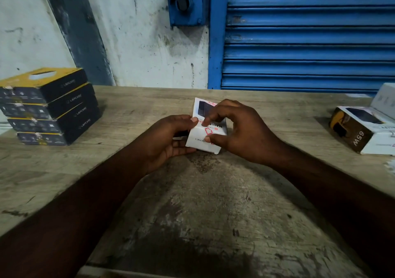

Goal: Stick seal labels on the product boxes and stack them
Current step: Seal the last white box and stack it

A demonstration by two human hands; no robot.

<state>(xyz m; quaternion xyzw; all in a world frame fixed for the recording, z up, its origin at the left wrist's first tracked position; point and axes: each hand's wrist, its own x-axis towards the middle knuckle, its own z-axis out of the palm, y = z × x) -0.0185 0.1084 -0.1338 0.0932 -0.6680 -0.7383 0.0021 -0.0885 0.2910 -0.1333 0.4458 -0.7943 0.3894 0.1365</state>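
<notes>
A small white product box (205, 137) with red and black print stands at the middle of the wooden table (213, 203). My left hand (168, 141) grips its left side, thumb on the top edge. My right hand (241, 132) curls over the box from the right, its fingertips and thumb pinching at the near face. A seal label cannot be made out under the fingers. A stack of several black-and-yellow boxes (49, 108) sits at the table's left.
At the right edge lie a brown-and-white box marked 65W (361, 130) and a white box (384, 100) behind it. A stained white wall (139, 42) and a blue roller shutter (310, 31) stand behind the table.
</notes>
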